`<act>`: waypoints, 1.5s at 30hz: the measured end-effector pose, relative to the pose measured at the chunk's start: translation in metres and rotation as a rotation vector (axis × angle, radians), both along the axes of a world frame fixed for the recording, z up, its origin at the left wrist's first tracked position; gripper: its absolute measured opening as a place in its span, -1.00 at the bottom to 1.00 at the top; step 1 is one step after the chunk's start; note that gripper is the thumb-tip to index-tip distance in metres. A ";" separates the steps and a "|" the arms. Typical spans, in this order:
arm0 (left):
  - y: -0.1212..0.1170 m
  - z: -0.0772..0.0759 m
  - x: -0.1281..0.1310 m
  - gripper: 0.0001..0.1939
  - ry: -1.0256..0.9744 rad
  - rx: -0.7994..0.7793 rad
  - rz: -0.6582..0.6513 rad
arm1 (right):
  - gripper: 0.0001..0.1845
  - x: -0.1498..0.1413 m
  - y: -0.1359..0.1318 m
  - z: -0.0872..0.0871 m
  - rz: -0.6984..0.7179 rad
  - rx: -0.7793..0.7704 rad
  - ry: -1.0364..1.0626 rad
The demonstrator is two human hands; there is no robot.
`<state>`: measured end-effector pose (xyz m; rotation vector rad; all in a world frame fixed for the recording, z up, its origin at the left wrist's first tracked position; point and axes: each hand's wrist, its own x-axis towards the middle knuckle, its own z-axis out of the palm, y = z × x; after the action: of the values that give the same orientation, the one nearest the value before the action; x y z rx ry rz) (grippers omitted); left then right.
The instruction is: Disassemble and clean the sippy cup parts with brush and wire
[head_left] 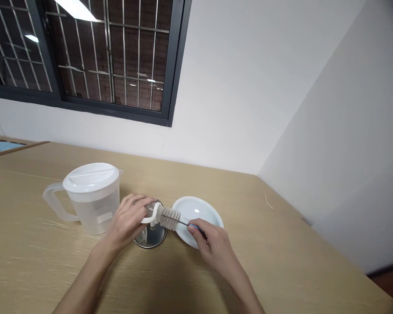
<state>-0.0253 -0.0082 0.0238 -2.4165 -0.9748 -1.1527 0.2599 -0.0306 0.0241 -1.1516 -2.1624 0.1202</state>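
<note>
My left hand (129, 216) is wrapped round a clear bottle with a white collar (155, 213), held tilted with its mouth to the right. My right hand (212, 240) grips the blue handle of a bottle brush (169, 218). The pale bristles are at the bottle's mouth; whether the tip reaches inside is hard to see. Below the bottle lies a round, shiny dark disc with a metal rim (150, 247), partly hidden by my left hand. A white bowl (196, 206) stands behind the brush handle and my right fingers.
To the left of my left hand stands a translucent pitcher (94, 213) with a white lid and a side handle. A thin pale strip (268, 202) lies on the wooden table (291, 244) at the right. A white wall (229, 87) and a barred window (118, 56) rise behind.
</note>
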 end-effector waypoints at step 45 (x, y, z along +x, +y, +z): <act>-0.008 -0.003 0.010 -0.58 0.046 -0.403 0.113 | -0.77 0.018 0.010 0.003 -0.083 0.361 -0.231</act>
<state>-0.0155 -0.0162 0.0205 -2.6304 -1.4245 -0.9289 0.2780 -0.0210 0.0271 -1.0803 -2.2097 -0.4426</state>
